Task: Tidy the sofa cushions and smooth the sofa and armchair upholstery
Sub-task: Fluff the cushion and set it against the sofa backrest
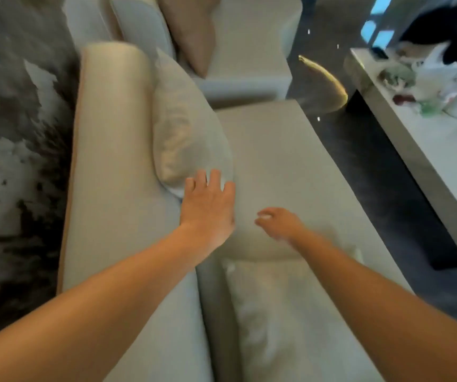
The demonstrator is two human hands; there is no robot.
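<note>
A beige sofa runs away from me, with its seat [271, 166] on the right and its backrest [111, 166] on the left. A pale cushion [186, 128] leans against the backrest. My left hand [208, 208] is open with fingers spread, its fingertips at the cushion's near lower edge. My right hand [279, 223] hovers over the seat with fingers loosely curled, blurred, holding nothing. A second pale cushion [271, 312] lies on the seat between my forearms. Beyond the sofa stands an armchair [249, 51] with a tan cushion [194, 31].
A long pale coffee table [426, 150] stands to the right, with bags and small items [426, 81] at its far end. Dark floor [359, 150] separates it from the sofa. A grey and white patterned wall [14, 133] is behind the backrest.
</note>
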